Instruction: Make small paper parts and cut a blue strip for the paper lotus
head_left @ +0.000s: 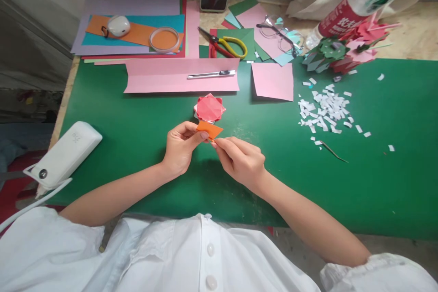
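Observation:
A small folded orange paper piece (209, 129) is pinched between both hands above the green mat (137, 127). My left hand (181, 146) grips its left side with thumb and fingers closed. Closed fingertips of my right hand (241, 159) pinch its lower right corner. Just behind the orange piece lies a folded pink and red paper flower (210, 107) on the mat.
Pink sheets (181, 76) (273, 80) lie behind, one with a utility knife (211, 74). Yellow-handled pliers (224, 45), glasses (280, 34), a tape roll (164, 39), stacked coloured paper, white paper scraps (325, 109), tweezers (333, 151), paper flowers (342, 48), a bottle and a white device (65, 153) surround.

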The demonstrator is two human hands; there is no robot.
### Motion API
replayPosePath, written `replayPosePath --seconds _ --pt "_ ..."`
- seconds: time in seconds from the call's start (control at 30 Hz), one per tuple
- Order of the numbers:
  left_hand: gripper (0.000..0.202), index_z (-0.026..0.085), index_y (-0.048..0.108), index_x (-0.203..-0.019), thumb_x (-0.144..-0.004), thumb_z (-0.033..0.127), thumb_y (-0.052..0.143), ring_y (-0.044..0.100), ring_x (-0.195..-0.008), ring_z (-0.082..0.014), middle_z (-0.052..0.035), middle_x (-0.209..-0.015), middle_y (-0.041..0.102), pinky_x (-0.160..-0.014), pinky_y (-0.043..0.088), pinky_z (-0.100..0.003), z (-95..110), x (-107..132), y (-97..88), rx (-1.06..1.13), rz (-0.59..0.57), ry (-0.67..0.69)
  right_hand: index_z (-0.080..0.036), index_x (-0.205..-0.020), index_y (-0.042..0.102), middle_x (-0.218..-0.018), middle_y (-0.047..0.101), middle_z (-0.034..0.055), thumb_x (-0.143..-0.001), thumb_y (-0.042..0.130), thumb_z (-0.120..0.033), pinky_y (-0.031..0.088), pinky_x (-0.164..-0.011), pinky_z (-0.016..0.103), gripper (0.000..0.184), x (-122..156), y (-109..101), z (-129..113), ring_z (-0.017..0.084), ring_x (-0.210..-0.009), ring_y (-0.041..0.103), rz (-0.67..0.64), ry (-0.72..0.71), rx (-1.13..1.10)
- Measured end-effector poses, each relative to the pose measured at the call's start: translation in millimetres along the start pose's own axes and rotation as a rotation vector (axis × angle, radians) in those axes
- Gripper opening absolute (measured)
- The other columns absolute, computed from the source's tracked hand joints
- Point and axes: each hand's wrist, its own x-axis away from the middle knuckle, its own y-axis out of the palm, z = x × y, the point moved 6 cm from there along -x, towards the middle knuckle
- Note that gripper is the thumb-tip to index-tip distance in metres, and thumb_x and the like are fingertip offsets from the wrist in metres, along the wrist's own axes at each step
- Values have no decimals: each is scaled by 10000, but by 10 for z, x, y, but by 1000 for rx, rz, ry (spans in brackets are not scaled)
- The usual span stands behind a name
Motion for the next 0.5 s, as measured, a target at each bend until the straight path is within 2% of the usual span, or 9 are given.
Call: replayPosePath --seconds 0.07,0.13,0.2,0.27,0.37,0.5 --pt "274 174 710 -646 -560 309 933 679 -536 -65 29 -639 740 -563 582 -133 0 -3 6 9 -1 -17 -156 -820 666 -634 636 -3 -947 564 -178 439 -492 166 164 -25 24 79 55 -510 566 -84 175 -190" --pt "280 177 711 -630 -543 316 938 673 -522 -64 29 -625 738 -546 575 -128 1 -6 14 14 -4 -31 -150 -797 653 -609 608 -13 -941 594 -304 433 -423 164 219 0 124 202 59 -459 554 -223 489 -549" --pt "289 179 712 -613 -516 315 948 666 -508 -63 32 -607 732 -529 567 -124 5 -7 24 16 -8 -40 -142 -759 635 -593 589 -18 -870 679 -429 404 -356 164 311 70 249 265 66 -429 536 -350 788 -909" --pt "295 182 714 -607 -495 309 955 664 -502 -65 28 -598 730 -520 560 -121 8 -6 39 20 -23 -50 -134 -728 622 -573 577 -27 -776 765 -466 348 -314 145 365 129 344 278 51 -403 496 -446 986 -1167" --pt "296 184 719 -612 -493 312 957 668 -506 -70 13 -597 733 -527 560 -124 13 1 66 26 -63 -64 -125 -705 608 -537 557 -38 -702 814 -457 242 -276 123 391 182 438 279 16 -341 398 -568 1119 -1349" --pt "327 174 706 -610 -476 328 961 666 -511 -78 7 -598 732 -534 565 -144 33 0 75 6 -71 -57 -134 -679 572 -510 533 -44 -688 805 -493 192 -260 140 428 205 484 260 13 -304 333 -612 1131 -1373"
